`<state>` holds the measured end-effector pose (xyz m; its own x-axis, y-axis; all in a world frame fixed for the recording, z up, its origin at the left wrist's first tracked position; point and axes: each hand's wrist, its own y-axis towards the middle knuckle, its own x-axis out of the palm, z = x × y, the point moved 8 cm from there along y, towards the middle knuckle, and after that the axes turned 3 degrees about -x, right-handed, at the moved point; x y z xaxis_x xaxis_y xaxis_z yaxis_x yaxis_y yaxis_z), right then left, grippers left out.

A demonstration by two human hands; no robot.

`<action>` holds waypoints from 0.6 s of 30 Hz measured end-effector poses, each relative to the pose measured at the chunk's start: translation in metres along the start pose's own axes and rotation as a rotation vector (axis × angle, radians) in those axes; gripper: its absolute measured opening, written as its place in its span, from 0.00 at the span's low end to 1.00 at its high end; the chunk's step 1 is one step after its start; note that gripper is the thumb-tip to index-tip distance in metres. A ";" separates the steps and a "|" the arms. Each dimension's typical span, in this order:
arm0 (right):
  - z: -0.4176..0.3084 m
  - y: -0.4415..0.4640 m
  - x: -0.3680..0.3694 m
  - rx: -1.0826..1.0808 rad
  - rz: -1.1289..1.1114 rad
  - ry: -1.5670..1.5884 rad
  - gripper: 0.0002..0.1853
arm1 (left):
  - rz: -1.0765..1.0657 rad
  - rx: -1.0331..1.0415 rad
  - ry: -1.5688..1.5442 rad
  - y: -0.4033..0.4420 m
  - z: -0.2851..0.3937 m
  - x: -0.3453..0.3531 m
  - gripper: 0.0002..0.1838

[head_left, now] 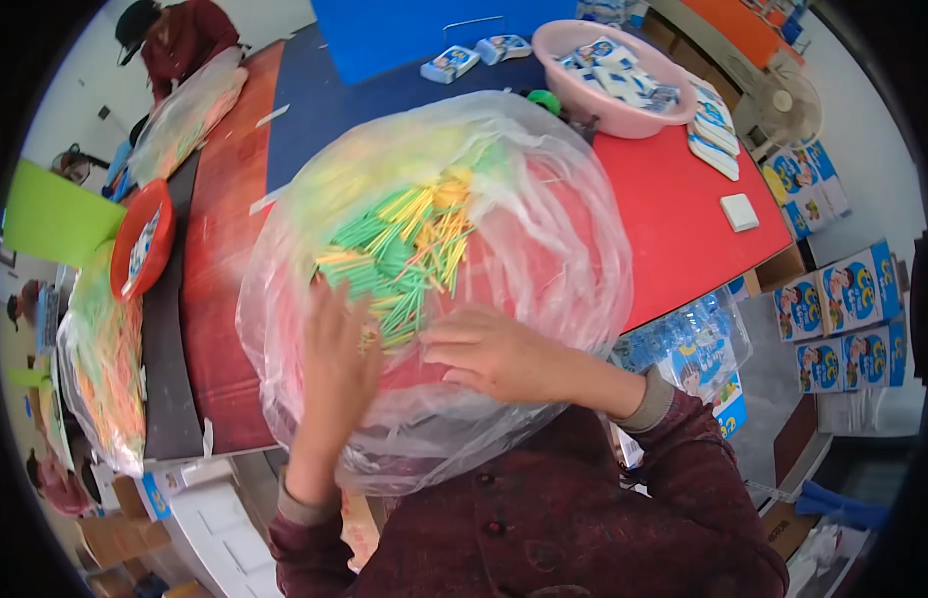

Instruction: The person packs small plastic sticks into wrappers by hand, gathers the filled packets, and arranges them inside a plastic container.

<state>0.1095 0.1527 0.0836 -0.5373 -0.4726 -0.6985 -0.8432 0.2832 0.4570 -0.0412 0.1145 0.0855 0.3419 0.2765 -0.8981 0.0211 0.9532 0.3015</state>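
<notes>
Here at the red table [683, 214], a big clear plastic bag [574, 239] spreads wide in front of the person, and inside its crumpled rim lies the loose heap of thin sticks [394, 254], green, yellow and orange, pointing every which way. Both hands are right at the near side of that heap! The left hand [336, 354] comes in on the near left, back of the hand up, fingers reaching to the sticks' near-left edge; it is blurred, and whether it grips any stick or merely touches them, one cannot tell. Over on the near right, the right hand [489, 354] has its fingers loosely bent, pointing left towards the lower end of the pile; a hold on stick or plastic cannot be made out there either. So the heap sits just beyond the two hands, its nearest sticks between them, with most of it stretching away to the far side. Around the bag, a pink basin [623, 115] full of small blue-and-white packs [618, 75] stands far right, two more packs [476, 58] lie just left of it by a blue panel [424, 35], and a red basin [148, 239] sits well off to the left. Far left, another person [190, 45] bends over another filled bag [190, 115].
</notes>
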 end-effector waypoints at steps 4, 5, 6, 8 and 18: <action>0.036 -0.008 -0.086 0.163 0.200 0.129 0.09 | -0.155 0.118 -0.148 -0.014 0.064 0.024 0.22; 0.050 -0.012 -0.112 0.230 0.315 0.111 0.10 | -0.184 0.184 -0.181 -0.019 0.073 0.037 0.22; 0.066 -0.019 -0.139 0.296 0.429 0.093 0.10 | -0.213 0.249 -0.214 -0.023 0.080 0.048 0.21; 0.108 -0.033 -0.189 0.405 0.637 0.147 0.12 | -0.228 0.271 -0.206 -0.028 0.083 0.060 0.20; 0.322 -0.087 -0.346 0.708 0.553 -0.640 0.13 | -0.130 0.195 -0.210 -0.034 0.076 0.078 0.19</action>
<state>0.3631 0.5609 0.1083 -0.5813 0.3283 -0.7445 -0.1934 0.8330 0.5183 0.0558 0.0948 0.0295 0.5105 0.1032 -0.8536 0.2504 0.9319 0.2624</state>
